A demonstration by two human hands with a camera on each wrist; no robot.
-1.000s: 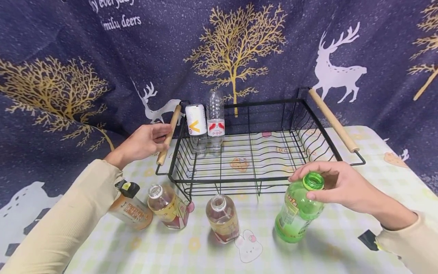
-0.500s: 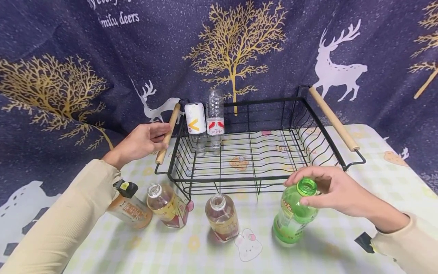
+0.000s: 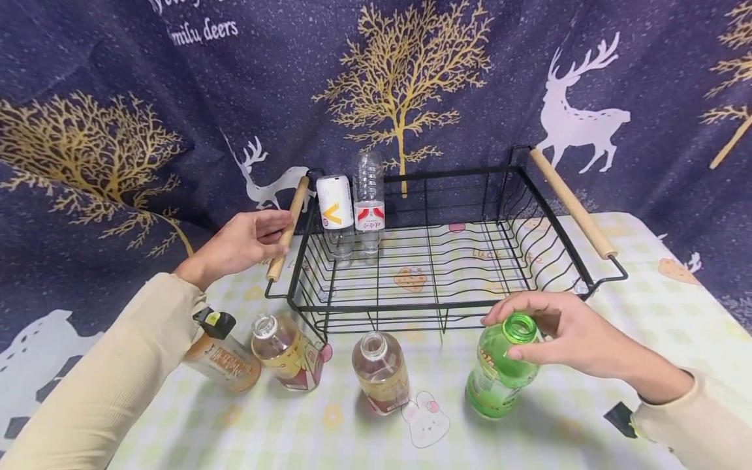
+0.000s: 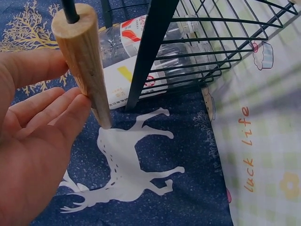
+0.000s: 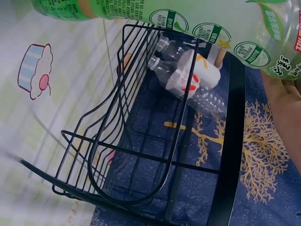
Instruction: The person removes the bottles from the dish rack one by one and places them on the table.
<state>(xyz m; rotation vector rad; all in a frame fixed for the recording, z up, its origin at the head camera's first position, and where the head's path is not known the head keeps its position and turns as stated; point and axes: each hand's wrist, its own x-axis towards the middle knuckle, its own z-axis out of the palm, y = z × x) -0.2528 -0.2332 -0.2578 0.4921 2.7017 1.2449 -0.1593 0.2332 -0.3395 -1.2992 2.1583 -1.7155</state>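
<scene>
My right hand (image 3: 578, 333) grips a green plastic bottle (image 3: 499, 372) near its uncapped neck, in front of the black wire basket (image 3: 399, 309). Whether the bottle's base touches the table cannot be told. In the right wrist view, the green bottle (image 5: 188, 21) crosses the top edge. My left hand (image 3: 241, 245) holds the basket's left wooden handle (image 3: 298, 199) lightly between thumb and fingertips, as the left wrist view shows on the handle (image 4: 84, 61). Inside the basket's back left corner, a white-labelled clear bottle (image 3: 336, 202) and a red-and-white-labelled clear bottle (image 3: 369, 212) lean neck down.
Two uncapped bottles with yellow labels, one at left (image 3: 288, 356) and one at centre (image 3: 382, 375), stand before the basket. An orange-printed bottle (image 3: 226, 365) is partly hidden by my left sleeve. A dark printed curtain (image 3: 446, 124) hangs behind the checked tablecloth (image 3: 329, 444).
My right hand and the green bottle have shifted slightly left and toward me. The left hand stays at the handle, and the other bottles keep their places.
</scene>
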